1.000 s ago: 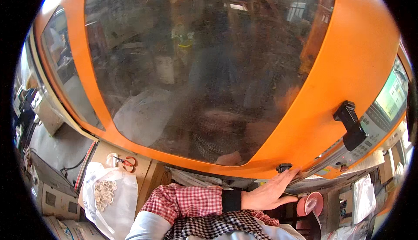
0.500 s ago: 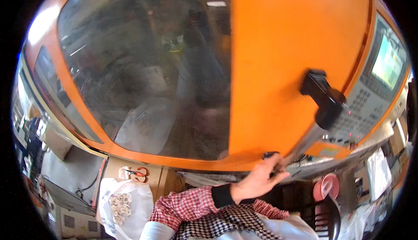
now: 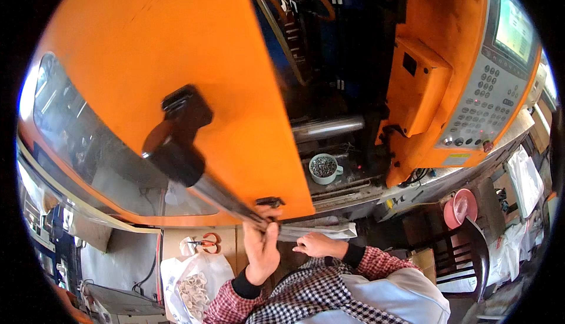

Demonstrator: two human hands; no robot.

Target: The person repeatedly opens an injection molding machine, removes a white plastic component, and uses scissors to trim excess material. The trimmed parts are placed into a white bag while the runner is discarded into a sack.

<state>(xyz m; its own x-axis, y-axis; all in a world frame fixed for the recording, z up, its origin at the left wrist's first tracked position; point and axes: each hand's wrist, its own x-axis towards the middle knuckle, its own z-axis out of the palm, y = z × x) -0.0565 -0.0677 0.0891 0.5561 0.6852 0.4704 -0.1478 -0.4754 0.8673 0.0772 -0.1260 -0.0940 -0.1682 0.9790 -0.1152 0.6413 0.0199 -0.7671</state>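
My left hand (image 3: 261, 254) is closed round the lower end of a long bar handle (image 3: 220, 196) on an orange sliding door (image 3: 235, 112). The handle's thick black upper mount reaches toward me. Just right of it, my right hand (image 3: 321, 246) is held low in front of my checked apron, fingers curled; anything inside them is hidden. Past the door's edge the machine's dark inside shows. A pale green cup (image 3: 323, 169) full of small metal pieces stands on the ledge there, below a shiny metal cylinder (image 3: 328, 129).
At right is a control panel (image 3: 479, 109) with a lit screen. Below it are a pink basin (image 3: 460, 208) and a dark chair (image 3: 471, 259). Red-handled scissors (image 3: 207, 243) and a white bag of pale rings (image 3: 194, 291) lie lower left. Hoses (image 3: 282, 36) hang inside the machine.
The orange door has slid left with my left hand on its handle, uncovering the machine's inside and the cup. My right hand has come into sight.
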